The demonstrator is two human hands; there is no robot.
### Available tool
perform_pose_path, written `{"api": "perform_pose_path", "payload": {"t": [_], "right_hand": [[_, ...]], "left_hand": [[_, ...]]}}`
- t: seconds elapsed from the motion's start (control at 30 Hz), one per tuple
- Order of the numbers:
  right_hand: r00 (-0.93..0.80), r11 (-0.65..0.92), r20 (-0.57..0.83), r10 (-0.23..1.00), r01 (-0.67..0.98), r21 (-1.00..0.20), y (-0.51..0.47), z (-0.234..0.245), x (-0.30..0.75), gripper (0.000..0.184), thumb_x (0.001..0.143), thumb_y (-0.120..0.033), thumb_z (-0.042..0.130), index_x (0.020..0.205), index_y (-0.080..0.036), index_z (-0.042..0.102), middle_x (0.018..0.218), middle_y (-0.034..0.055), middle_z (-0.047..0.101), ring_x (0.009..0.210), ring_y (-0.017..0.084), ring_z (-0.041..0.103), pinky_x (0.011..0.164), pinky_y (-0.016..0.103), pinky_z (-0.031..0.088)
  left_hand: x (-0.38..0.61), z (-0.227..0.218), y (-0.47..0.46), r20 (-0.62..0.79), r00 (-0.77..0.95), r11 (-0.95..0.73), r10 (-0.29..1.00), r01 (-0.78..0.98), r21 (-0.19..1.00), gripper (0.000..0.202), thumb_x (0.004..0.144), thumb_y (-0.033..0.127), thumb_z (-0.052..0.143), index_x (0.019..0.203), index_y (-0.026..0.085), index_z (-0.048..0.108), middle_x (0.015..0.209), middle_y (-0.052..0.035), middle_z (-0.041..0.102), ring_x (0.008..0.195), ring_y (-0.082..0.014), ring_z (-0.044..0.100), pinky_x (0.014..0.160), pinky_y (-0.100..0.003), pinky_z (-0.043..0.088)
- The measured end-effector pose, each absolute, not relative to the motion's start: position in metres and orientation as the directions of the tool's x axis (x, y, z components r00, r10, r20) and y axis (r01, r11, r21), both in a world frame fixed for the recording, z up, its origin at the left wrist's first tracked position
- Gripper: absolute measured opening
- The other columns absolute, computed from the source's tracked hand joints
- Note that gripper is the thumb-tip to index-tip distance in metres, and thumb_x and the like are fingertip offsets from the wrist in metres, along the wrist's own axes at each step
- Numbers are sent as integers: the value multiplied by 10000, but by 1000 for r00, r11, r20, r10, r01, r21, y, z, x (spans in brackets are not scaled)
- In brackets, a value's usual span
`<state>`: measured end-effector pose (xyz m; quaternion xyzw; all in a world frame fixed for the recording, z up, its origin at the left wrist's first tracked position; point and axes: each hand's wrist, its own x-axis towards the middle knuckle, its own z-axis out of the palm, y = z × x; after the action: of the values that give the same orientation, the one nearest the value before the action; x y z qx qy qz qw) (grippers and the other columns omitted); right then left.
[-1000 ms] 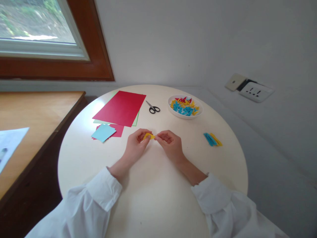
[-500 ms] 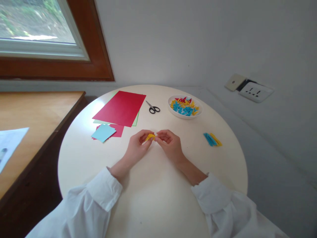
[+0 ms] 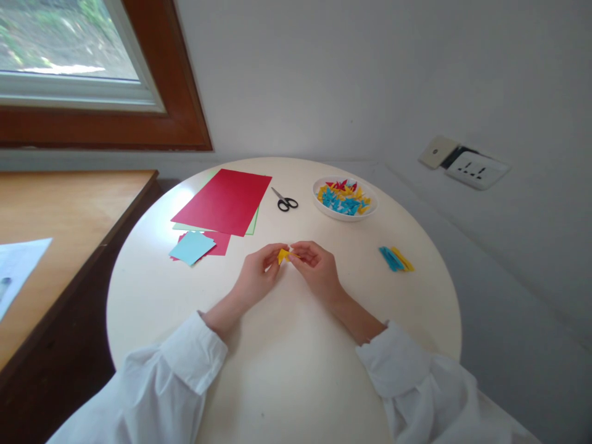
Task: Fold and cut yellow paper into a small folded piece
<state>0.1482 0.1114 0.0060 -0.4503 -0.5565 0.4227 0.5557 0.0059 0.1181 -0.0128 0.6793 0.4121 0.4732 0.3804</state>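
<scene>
A small piece of folded yellow paper (image 3: pixel 283 255) is held between my two hands above the middle of the round white table (image 3: pixel 287 370). My left hand (image 3: pixel 259 270) pinches its left side with thumb and fingers. From the other side, my right hand (image 3: pixel 317 265) grips it with thumb and forefinger, hiding part of the paper. Beyond my hands lie scissors with black handles (image 3: pixel 287 204). A white dish (image 3: pixel 346 217) at the back right holds many small folded paper pieces in blue, yellow and red.
Red sheets (image 3: pixel 224 200) over green ones lie at the back left. Light blue paper squares (image 3: pixel 192 246) rest on red ones nearer me. Blue and yellow folded strips (image 3: pixel 396 259) sit at the right. A wooden desk (image 3: pixel 74 203) stands left; a wall socket (image 3: pixel 476 170) is at right.
The yellow paper has turned slightly between my fingers, and more of its folded points show. My left thumb has shifted off its front. Both hands stay in nearly the same place.
</scene>
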Motion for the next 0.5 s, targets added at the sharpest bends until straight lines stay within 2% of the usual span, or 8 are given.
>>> {"api": "perform_pose_path", "payload": {"t": [0.23,0.5], "right_hand": [[28,238,241,970,82,-968,111,7,149,153,648,-286,656,745,-183,598,770,36,675,702,149,627,656,278,507],[9,261,264,965,116,-958,111,7,149,159,639,-265,665,758,-186,594,746,33,670,698,154,624,636,273,487]], "left_hand": [[6,-14,117,328,203,-371,923,241,897,274,751,135,506,1008,175,594,989,-77,670,867,-168,634,792,-292,496],[8,-10,116,318,240,-367,917,199,909,246,768,151,509,1000,159,592,981,-97,670,872,-174,638,798,-299,500]]}}
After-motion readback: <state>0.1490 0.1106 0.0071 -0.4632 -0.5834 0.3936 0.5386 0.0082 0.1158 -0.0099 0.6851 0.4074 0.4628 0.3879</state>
